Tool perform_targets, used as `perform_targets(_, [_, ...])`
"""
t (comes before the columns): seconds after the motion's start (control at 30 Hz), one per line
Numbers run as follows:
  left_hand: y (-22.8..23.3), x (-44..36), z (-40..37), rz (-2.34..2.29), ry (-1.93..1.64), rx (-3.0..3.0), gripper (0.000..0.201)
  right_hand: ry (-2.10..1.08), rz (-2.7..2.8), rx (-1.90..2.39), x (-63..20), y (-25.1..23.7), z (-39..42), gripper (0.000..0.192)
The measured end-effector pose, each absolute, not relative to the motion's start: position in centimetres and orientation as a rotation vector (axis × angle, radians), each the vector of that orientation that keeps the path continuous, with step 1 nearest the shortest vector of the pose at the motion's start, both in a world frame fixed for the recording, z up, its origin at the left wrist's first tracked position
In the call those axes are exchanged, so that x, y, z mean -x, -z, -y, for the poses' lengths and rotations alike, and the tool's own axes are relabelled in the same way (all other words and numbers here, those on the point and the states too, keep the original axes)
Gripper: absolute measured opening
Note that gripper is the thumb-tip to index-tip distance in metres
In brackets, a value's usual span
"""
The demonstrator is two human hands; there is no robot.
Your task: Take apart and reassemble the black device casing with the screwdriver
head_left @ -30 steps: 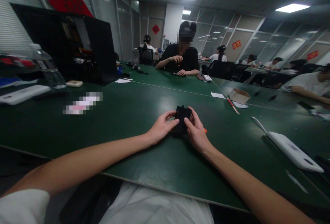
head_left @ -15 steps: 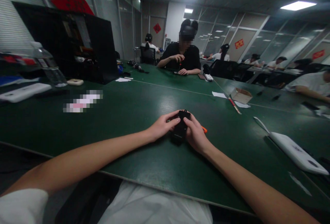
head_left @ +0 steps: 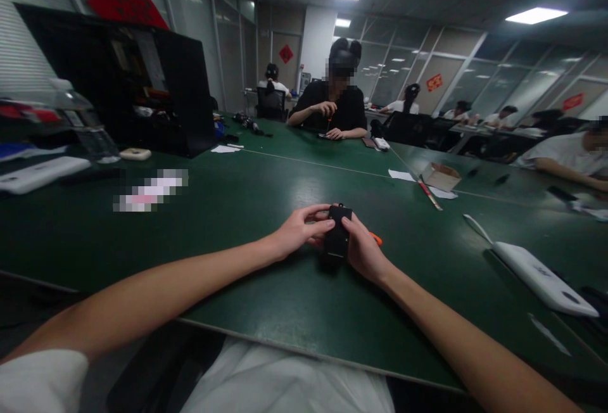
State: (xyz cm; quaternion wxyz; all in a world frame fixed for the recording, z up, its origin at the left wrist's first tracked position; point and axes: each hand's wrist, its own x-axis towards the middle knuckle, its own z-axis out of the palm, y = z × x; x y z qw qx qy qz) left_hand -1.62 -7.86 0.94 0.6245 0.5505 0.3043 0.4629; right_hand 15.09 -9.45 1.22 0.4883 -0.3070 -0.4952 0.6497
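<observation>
A small black rectangular case (head_left: 338,235) with a little loop at its far end is held between my two hands, just over the green table (head_left: 256,302). My left hand (head_left: 300,230) grips its left side, thumb resting on the upper face and fingers around the far edge. On the other side my right hand (head_left: 367,248) wraps the case, its thumb also on the face. Part of an orange object (head_left: 376,239) sticks out beside my right hand; the rest of it is hidden. What the case is, I cannot tell.
A white power-bank-like device (head_left: 541,277) with a strap lies at the right. Behind it stands an open cardboard box (head_left: 441,176). At the left are a black monitor (head_left: 185,90) and a plastic bottle (head_left: 85,121). Across the table a person (head_left: 327,106) works with a screwdriver.
The black case has tilted slightly in my hands, so its face shows more fully. Both hands keep their hold. The whole view has shifted a little.
</observation>
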Motion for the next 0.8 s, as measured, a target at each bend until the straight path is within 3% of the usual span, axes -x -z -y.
perform_targets(0.23, [-0.6, 1.1, 8.7, -0.703, -1.099, -1.23, 0.07, -1.413, 1.294, 0.905, -16.0, -1.2, 8.2, 0.037])
perform_targets(0.4, [-0.6, 1.4, 9.2, -0.465, -0.831, -1.198, 0.084, -1.456, 1.191, 0.85, -16.5, -2.6, 8.6, 0.038])
perform_targets(0.8, [0.4, 1.7, 8.0, -0.541, -0.858, -1.448, 0.065, -1.395, 1.263, 0.837, -17.2, -2.7, 7.8, 0.039])
